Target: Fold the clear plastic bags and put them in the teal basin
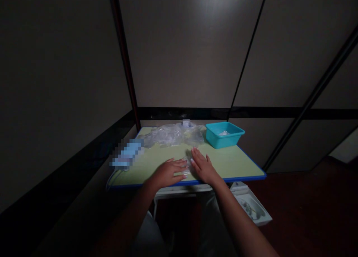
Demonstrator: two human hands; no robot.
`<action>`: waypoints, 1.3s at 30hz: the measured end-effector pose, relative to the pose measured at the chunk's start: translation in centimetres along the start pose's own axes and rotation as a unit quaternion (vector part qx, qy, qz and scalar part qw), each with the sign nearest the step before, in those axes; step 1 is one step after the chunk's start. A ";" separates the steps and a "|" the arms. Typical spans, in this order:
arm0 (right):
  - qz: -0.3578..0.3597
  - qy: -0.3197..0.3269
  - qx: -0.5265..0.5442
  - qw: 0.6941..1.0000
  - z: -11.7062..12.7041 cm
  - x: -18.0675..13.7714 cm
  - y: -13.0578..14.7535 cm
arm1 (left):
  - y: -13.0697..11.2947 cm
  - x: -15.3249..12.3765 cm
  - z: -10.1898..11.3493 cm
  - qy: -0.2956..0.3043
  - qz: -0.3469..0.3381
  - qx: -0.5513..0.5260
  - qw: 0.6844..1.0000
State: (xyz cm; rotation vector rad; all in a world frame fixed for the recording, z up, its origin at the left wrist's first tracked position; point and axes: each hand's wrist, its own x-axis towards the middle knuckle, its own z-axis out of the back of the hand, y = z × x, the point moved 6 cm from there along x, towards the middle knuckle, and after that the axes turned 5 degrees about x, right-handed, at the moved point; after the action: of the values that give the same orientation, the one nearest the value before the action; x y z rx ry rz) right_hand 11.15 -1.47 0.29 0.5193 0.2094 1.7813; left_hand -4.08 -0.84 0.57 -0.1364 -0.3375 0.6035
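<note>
A small clear plastic bag (185,170) lies flat near the front edge of the yellow-green table (229,167). My left hand (169,172) rests on its left side, fingers stretched out and pointing right. On the other side, my right hand (203,167) lies flat with fingers extended forward, touching or just beside the plastic. Both hands are open. Parts of the bag are hidden under the fingers, and whether anything is inside it I cannot tell. Behind the hands spreads a heap of crumpled clear plastic bags (170,135).
A turquoise basin (223,140) with some clear plastic in it stands at the back right. A blurred-out light blue object (127,154) with a white cable is at the left edge. Below the table on the right is an open white drawer (261,216). Wall panels (184,63) rise behind.
</note>
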 end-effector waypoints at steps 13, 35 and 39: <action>0.103 0.094 0.064 0.988 0.3 -2.2 0.8 | -0.3 -0.6 -0.3 0.059 -0.003 -0.005 0.998; -0.345 -0.021 0.685 0.641 0.9 2.4 -3.1 | -1.4 -0.6 0.3 0.049 -0.037 0.015 0.998; -0.352 -0.033 0.674 0.649 0.6 1.8 -2.9 | -1.4 -0.6 0.5 0.049 -0.033 0.015 0.998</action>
State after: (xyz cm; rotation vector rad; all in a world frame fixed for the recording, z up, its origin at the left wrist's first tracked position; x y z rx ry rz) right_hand 13.55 0.95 0.07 1.3003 1.5272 0.5297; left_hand -3.99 -2.36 1.15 -0.1252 -0.2376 0.5353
